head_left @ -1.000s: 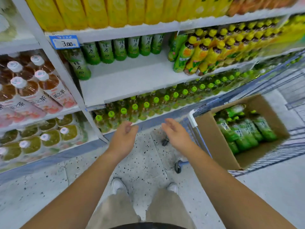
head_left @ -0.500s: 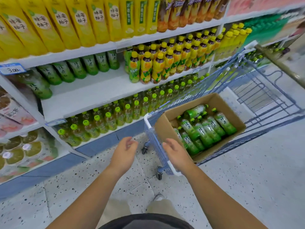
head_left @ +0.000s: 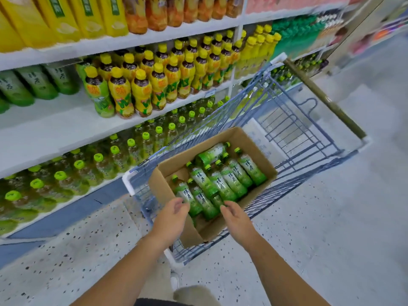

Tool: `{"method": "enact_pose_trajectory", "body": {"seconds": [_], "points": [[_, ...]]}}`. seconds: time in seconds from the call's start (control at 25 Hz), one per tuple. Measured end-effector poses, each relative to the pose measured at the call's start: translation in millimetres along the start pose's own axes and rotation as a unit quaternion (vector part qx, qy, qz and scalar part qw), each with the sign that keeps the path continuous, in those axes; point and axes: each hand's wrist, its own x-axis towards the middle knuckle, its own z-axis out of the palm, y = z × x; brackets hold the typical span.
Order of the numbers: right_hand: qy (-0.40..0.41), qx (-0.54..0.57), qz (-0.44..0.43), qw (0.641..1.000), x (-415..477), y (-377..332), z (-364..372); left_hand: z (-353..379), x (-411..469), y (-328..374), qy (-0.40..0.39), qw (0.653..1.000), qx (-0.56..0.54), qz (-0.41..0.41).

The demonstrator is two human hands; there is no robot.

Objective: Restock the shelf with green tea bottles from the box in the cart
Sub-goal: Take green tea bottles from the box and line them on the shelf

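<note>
- Cardboard box [head_left: 254,146] sits in the cart [head_left: 295,120], and both hands now hover over its near end; a second ago they hung above the floor in front of the shelf, well short of the cart.
- Left hand [head_left: 171,217] has come over the near left corner of the box, fingers [head_left: 182,203] loosely curled and slightly spread, pinching nothing; the tips are just above a bottle, and I cannot tell whether they touch it.
- Right hand [head_left: 235,214] has come in beside it at the near edge, fingers half-curled and also empty.
- Green tea bottles [head_left: 220,184] lie on their sides in the box, packed in a row, one more lying across the far end.
- Matching green bottles stand at the back of the middle shelf [head_left: 50,127], whose front left stretch is bare.
- Judgement: the reach to the box is nearly done and the grasp has not begun; next comes closing each hand round a bottle and carrying it to the bare stretch of shelf.
- The bottles lie tight together, so working fingers between them may be awkward.
</note>
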Motion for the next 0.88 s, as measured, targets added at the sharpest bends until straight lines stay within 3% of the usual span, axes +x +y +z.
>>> {"method": "enact_pose_trajectory", "body": {"seconds": [0.12, 0.36, 0.88], "points": [[0.017, -0.008, 0.023, 1.0, 27, 5, -27, 23, 39, 20, -0.046, 0.998, 0.041, -0.016], [-0.003, -0.067, 0.048, 0.997, 101, 21, -58, 54, 127, 23, -0.029, 0.989, 0.113, -0.092], [-0.114, -0.207, 0.053, 0.97, 282, 74, -50, 147, 289, -48, 0.052, 0.976, 0.047, -0.205]]}}
